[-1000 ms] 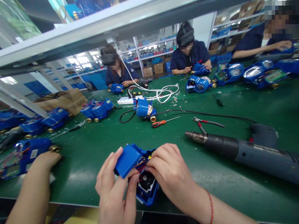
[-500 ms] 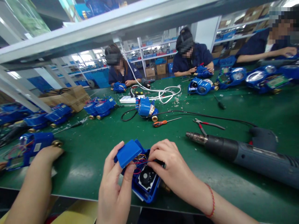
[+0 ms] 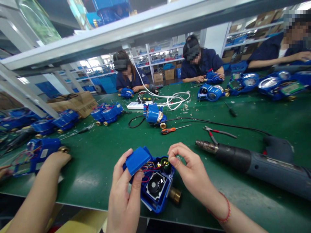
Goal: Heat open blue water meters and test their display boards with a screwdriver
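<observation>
A blue housing (image 3: 157, 202) with a brass fitting (image 3: 175, 195) lies open near the table's front edge. Inside it show a black round part (image 3: 155, 185), red and dark wires, and a shiny round part (image 3: 166, 164). My left hand (image 3: 126, 191) grips a blue cover (image 3: 138, 160) tilted up at the housing's left side, thumb beside the wires. Just right of the housing, my right hand (image 3: 190, 166) is raised with thumb and fingertips pinched together; anything between them is too small to make out.
A heat gun (image 3: 243, 158), pliers (image 3: 213, 132) and an orange screwdriver (image 3: 168, 130) lie to the right and ahead. Another blue meter (image 3: 155, 114) sits mid-table near a power strip (image 3: 136, 105). At left, a co-worker's arm (image 3: 46, 178) reaches to a meter. Three people work opposite.
My right hand has drawn back from the wires to the right of the housing, uncovering the shiny round part and brass fitting. My left hand still holds the cover. The whole view has shifted slightly.
</observation>
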The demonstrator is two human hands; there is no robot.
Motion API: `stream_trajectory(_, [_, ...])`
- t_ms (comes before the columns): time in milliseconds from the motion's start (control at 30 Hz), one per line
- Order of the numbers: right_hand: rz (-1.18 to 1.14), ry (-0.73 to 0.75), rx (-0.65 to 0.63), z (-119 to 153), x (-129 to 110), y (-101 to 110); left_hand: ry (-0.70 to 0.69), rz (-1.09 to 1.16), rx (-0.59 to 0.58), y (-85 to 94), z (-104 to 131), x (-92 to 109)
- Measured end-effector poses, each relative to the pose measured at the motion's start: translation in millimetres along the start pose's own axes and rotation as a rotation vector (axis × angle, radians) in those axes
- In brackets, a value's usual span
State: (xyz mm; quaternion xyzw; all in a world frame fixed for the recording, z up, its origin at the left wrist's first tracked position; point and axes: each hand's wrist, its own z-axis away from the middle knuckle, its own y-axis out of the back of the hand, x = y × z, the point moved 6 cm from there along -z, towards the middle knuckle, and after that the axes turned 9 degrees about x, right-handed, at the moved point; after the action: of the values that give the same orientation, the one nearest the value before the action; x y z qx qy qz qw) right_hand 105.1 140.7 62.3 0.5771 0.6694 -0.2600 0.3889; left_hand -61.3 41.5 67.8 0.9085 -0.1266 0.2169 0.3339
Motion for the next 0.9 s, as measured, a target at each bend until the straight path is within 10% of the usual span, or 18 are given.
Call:
stream_trajectory(300, [0.18,0.074,-0.124,5.8,-4.3,-23.0,0.106,0.087,0.012,-4.3,-5.1,1.6])
stream_trajectory(700, [0.107,0.161,0.101,7.9,-8.8,-3.4,0.366,0.276,-0.156,11.4,-18.0,-29.2])
stream_trajectory(900, [0.112,0.121,-0.075,9.3,-18.5,-22.6,0.416,0.504,-0.249,8.0,-17.1,-23.7])
